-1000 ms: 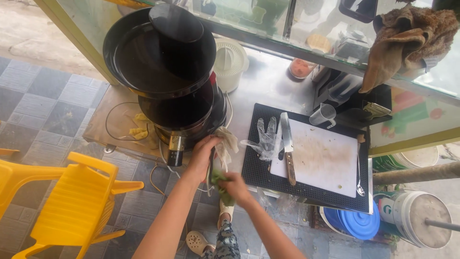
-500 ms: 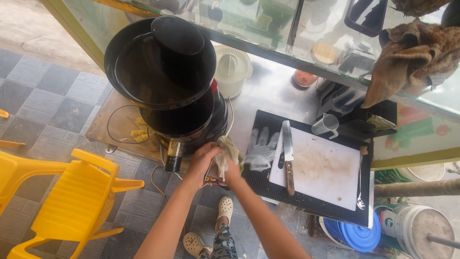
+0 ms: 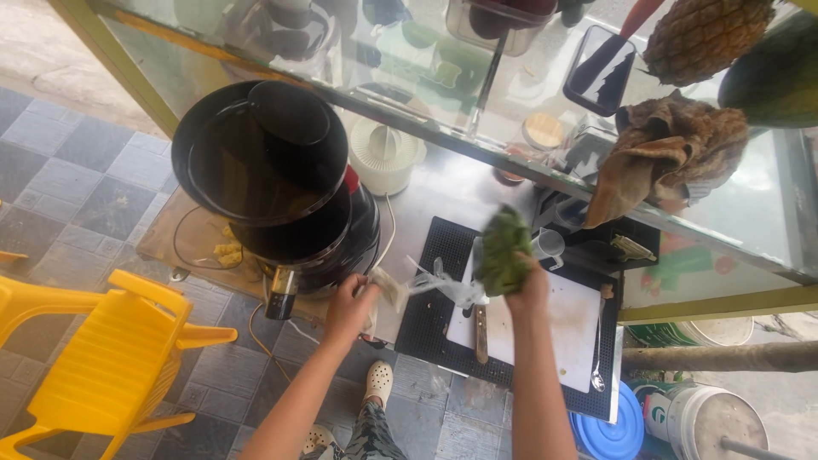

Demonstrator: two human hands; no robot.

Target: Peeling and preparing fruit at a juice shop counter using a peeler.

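My right hand (image 3: 530, 285) is raised over the white cutting board (image 3: 562, 328) and holds a clump of green leafy pulp (image 3: 503, 250). My left hand (image 3: 351, 302) grips a crumpled pale bag or cloth (image 3: 390, 290) at the base of the large black juicer (image 3: 281, 183). A knife with a wooden handle (image 3: 481, 328) lies on the board beneath the pulp. Crumpled clear plastic gloves (image 3: 443, 283) rest on the black mat (image 3: 434, 315) between my hands.
A yellow plastic chair (image 3: 102, 358) stands at the left on the tiled floor. A white citrus press (image 3: 386, 153) sits behind the juicer. A brown rag (image 3: 673, 158) and a pineapple (image 3: 707, 34) lie on the glass case. Buckets (image 3: 707, 422) stand at the lower right.
My right hand has lifted away from the juicer's outlet and swung right over the cutting board, carrying the green pulp. My left hand stays by the juicer's base.
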